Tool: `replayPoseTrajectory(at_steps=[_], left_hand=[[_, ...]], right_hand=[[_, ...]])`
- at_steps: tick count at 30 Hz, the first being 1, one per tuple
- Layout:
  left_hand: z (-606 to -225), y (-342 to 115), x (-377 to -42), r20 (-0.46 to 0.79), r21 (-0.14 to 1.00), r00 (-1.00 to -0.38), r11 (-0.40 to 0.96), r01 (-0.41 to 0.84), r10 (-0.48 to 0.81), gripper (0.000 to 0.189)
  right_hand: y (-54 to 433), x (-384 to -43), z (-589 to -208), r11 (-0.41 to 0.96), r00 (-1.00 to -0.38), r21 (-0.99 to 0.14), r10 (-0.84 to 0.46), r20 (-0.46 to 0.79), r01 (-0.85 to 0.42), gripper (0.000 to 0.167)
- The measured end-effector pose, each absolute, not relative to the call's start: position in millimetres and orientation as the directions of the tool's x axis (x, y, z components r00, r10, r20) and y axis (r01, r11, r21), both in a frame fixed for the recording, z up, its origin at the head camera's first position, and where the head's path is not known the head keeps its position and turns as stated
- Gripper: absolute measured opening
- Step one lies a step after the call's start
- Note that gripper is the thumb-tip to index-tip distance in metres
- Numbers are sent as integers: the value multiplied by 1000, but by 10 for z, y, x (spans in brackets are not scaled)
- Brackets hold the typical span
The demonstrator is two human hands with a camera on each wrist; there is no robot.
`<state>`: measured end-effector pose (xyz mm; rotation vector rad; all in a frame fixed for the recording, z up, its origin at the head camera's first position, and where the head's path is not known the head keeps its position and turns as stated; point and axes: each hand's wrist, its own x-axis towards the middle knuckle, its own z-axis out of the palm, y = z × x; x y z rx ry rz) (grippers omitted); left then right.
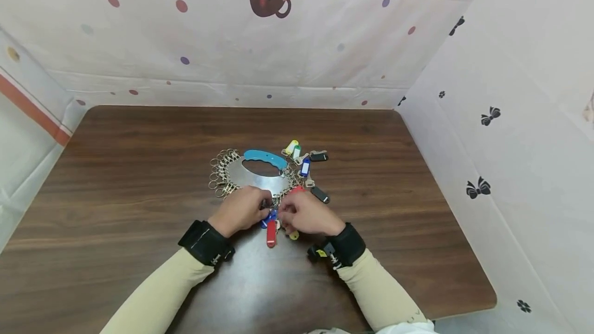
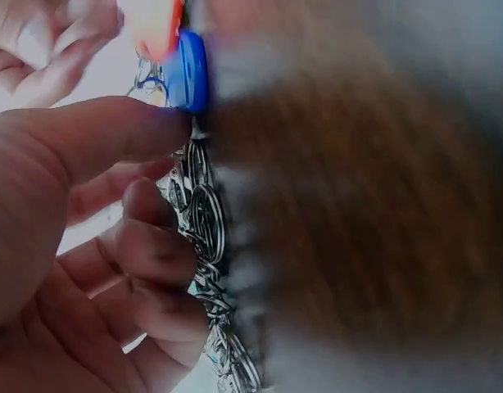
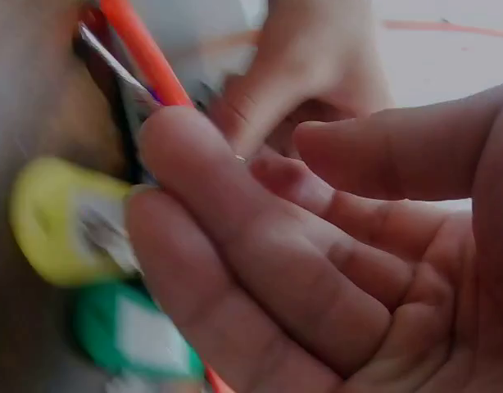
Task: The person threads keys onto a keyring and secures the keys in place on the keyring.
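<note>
In the head view, a silver curved key holder plate (image 1: 252, 179) with a blue handle (image 1: 266, 157) lies flat, many split rings (image 1: 221, 166) round its edge. My left hand (image 1: 244, 206) is at its near edge, pinching a split ring (image 2: 196, 135) beside a blue key tag (image 2: 192, 74); the exact grip is partly hidden. A red key tag (image 1: 271, 234) hangs just below. Close on the right, my right hand (image 1: 308, 212) has its thumb apart from its fingers, the fingertips touching or very near the tags. Yellow (image 3: 59, 221) and green (image 3: 137, 332) key tags show beside them.
Keys with a black tag (image 1: 320, 194), another black tag (image 1: 318, 157), a blue tag (image 1: 304, 167) and a yellow tag (image 1: 291, 147) fan out along the plate's right side. The brown wooden table (image 1: 116, 195) meets patterned cloth walls (image 1: 223, 40) at its back and sides.
</note>
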<state>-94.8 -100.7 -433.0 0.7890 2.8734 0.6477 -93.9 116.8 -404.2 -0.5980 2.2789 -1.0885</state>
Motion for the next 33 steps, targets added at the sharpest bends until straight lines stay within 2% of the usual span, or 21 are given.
replayPoseTrajectory(at_steps=[2,5,7,9,12,16,18,21,24,26,30,33], left_hand=[[-4331,-992,-945,26,431,-854,765,478,519,7],[-4328,-976,-950,30,428,-859,770,473,511,14],[-4327,-968,-953,29,423,-866,779,463,499,13],[-4326,-961,-952,18,420,-872,788,451,489,7],[-4328,-952,-949,10,422,-873,789,446,489,2],[-4334,-961,-939,14,438,-859,769,466,512,13],[-4329,-988,-937,4,440,-854,766,469,520,18],[-4283,-1064,-937,-66,431,-860,791,433,507,27],[-4203,-1148,-941,-134,411,-873,828,381,469,29],[-4153,-1190,-940,-140,401,-885,843,359,444,24],[-4126,-1241,-914,-126,383,-908,864,326,399,15],[-4158,-1247,-880,-112,382,-903,857,346,414,23]], right_hand=[[1295,-996,-4003,603,-811,-784,-528,-251,-150,15],[1489,-1128,-4001,700,-925,-702,-342,-168,-132,12],[1577,-1226,-4039,771,-963,-628,-236,-131,-104,9],[1616,-1310,-4099,818,-974,-569,-186,-130,-80,11],[1601,-1393,-4187,847,-961,-521,-222,-168,-104,14],[1568,-1421,-4247,844,-948,-515,-271,-167,-151,14],[1575,-1408,-4237,822,-951,-545,-280,-133,-165,14],[1593,-1371,-4171,740,-954,-646,-293,-60,-187,8],[1604,-1332,-4083,594,-953,-781,-304,3,-192,7],[1605,-1307,-4037,489,-947,-851,-319,28,-190,9],[1591,-1272,-3998,349,-927,-918,-373,48,-188,10],[1557,-1261,-3994,331,-916,-925,-399,42,-186,8]])
